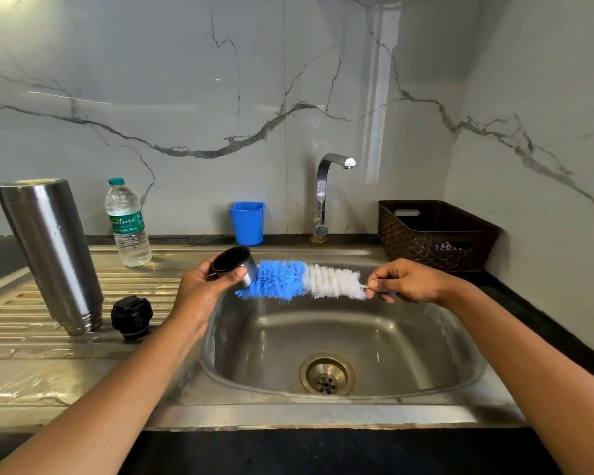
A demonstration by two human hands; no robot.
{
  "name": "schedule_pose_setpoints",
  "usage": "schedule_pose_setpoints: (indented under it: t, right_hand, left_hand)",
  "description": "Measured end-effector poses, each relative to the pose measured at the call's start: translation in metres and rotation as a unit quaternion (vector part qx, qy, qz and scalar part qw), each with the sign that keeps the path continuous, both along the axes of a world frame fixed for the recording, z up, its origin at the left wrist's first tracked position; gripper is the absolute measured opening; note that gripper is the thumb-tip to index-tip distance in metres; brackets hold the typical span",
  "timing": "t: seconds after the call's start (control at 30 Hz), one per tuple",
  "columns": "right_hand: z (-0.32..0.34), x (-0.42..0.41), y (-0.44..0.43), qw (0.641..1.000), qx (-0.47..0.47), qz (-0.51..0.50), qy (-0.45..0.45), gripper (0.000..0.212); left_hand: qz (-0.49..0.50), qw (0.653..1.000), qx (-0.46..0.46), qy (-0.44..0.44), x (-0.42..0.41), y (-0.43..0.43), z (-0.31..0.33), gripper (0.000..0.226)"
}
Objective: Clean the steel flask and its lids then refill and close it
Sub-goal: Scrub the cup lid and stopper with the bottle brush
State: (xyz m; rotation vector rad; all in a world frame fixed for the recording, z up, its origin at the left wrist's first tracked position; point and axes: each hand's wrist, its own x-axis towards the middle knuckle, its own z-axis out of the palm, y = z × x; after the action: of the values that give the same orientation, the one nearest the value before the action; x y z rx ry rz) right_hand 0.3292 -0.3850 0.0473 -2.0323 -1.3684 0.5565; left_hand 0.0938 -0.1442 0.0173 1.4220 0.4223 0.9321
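The steel flask [50,255] stands upside down on the ribbed drainboard at the left, mouth down. Its black inner stopper lid [131,316] lies beside it. My left hand [204,289] grips the steel cup lid [235,267], black inside, over the sink's left rim. My right hand [407,281] pinches the handle of a bottle brush [302,280] with blue and white bristles. The brush lies level above the basin, its blue tip against the outside of the cup lid.
A steel sink [357,334] with a drain is below the hands; the tap [326,193] behind it is not running. A plastic water bottle [128,224], a blue cup [247,222] and a brown basket [432,234] stand along the back.
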Motion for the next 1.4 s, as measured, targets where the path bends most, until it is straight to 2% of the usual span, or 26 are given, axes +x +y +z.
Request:
schedule_pose_setpoints:
  t: [0.1,0.17,0.4,0.57,0.63,0.73,0.83,0.93,1.0,1.1,1.17,1.2,1.23,1.4]
  right_hand:
    - [0.0,-0.002,0.004,1.0,0.007,0.006,0.0,0.022]
    - [0.004,0.002,0.0,1.0,0.01,0.005,0.008,0.022]
    - [-0.002,-0.004,0.006,0.999,-0.027,0.03,0.016,0.022]
    - [0.003,0.011,-0.014,0.998,-0.009,-0.034,0.047,0.024]
    - [0.004,0.015,-0.02,0.995,0.018,-0.079,0.062,0.025]
    - [0.005,0.017,-0.02,0.99,0.051,-0.125,0.038,0.026]
    - [0.003,0.016,-0.015,0.988,0.048,-0.145,0.003,0.027]
    - [0.0,0.013,-0.011,0.983,0.044,-0.17,-0.056,0.026]
    - [0.0,0.011,-0.007,0.976,0.04,-0.189,-0.096,0.025]
    - [0.0,0.002,0.0,0.97,0.049,-0.21,-0.114,0.024]
    - [-0.001,-0.007,0.006,0.967,0.063,-0.22,-0.115,0.025]
    - [-0.001,-0.012,0.009,0.965,0.071,-0.226,-0.114,0.025]
    - [-0.002,-0.016,0.01,0.962,0.075,-0.235,-0.113,0.026]
    - [-0.005,-0.034,0.011,0.958,0.092,-0.258,-0.085,0.025]
  left_hand:
    - [0.019,1.0,-0.003,-0.003,-0.001,0.005,0.0,0.036]
    - [0.035,0.999,-0.005,-0.001,-0.003,0.009,0.0,0.031]
    - [0.01,1.0,-0.025,-0.002,0.0,0.009,-0.003,0.031]
    - [0.028,0.999,-0.018,-0.008,-0.001,0.014,-0.005,0.033]
    - [0.029,0.999,0.015,0.008,0.001,0.013,-0.007,0.04]
    - [0.026,0.989,0.119,0.081,0.003,0.011,-0.011,0.057]
    - [0.042,0.938,0.306,0.156,0.004,0.005,-0.009,0.073]
    - [0.039,0.852,0.481,0.203,-0.001,-0.004,-0.004,0.075]
    - [0.034,0.782,0.574,0.241,-0.003,-0.006,-0.003,0.076]
    - [0.027,0.673,0.664,0.326,-0.005,-0.012,0.0,0.08]
    - [0.016,0.627,0.691,0.36,-0.006,-0.016,0.003,0.084]
    - [0.011,0.619,0.693,0.368,-0.007,-0.017,0.003,0.086]
    - [0.004,0.63,0.683,0.369,-0.008,-0.017,0.003,0.087]
    - [-0.011,0.782,0.54,0.309,-0.017,-0.02,0.001,0.069]
